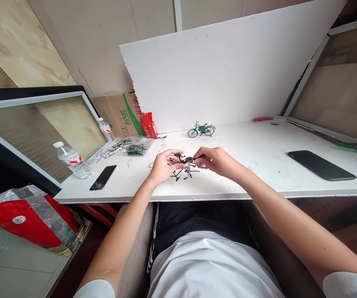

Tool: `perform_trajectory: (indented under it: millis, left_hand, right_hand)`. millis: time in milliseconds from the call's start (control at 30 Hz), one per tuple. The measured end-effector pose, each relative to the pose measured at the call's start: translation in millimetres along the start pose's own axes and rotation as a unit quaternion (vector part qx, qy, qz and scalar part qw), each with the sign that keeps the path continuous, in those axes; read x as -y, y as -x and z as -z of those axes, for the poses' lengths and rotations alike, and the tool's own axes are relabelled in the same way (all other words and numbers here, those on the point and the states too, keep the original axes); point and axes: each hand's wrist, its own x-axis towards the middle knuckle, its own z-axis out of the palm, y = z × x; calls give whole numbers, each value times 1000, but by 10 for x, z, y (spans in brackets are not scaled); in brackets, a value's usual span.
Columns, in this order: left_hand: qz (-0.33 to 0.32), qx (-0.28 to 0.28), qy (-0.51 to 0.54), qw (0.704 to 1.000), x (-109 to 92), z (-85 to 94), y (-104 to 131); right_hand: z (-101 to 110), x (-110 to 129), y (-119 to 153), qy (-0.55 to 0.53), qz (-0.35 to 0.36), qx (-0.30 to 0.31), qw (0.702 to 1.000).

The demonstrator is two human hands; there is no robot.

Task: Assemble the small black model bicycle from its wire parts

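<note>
Between my two hands, just above the white table, are small black model bicycle parts. My left hand (163, 167) pinches a dark part (179, 157) between thumb and fingers. From the other side, my right hand (211, 159) grips a thin black piece that meets the dark cluster (189, 160) in the middle. The exact shape of each held part is too small to make out. Loose black and silvery parts (189, 171) lie on the table below my fingers. Farther back stands a finished green model bicycle (201, 130).
A clear bag of green and black parts (135, 149) and black part frames (113, 150) lie left. Nearby are a phone (103, 178), water bottles (73, 160) (105, 128), a red box (149, 125) and a carton (121, 116). A dark flat slab (321, 165) lies right.
</note>
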Motion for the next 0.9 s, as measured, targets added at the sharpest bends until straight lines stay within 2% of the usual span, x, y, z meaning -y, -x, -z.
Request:
perform_trajectory:
  millis: [167, 333, 567, 733, 900]
  left_hand:
    - [-20, 0, -13, 1000, -30, -14, 14]
    - [-21, -4, -14, 1000, -36, -13, 9]
    - [-21, -13, -23, 999, 24, -28, 4]
    - [-20, -41, 5, 999, 61, -124, 8]
    - [-31, -47, -6, 998, 33, -205, 34]
  right_hand:
    - [38, 22, -2, -60, -37, 17, 997]
    - [8, 4, 4, -86, -36, 17, 996]
    - [-6, 8, 2, -56, -39, 13, 998]
    - [17, 23, 9, -21, -34, 12, 999]
    - [11, -11, 1, 0, -49, 10, 999]
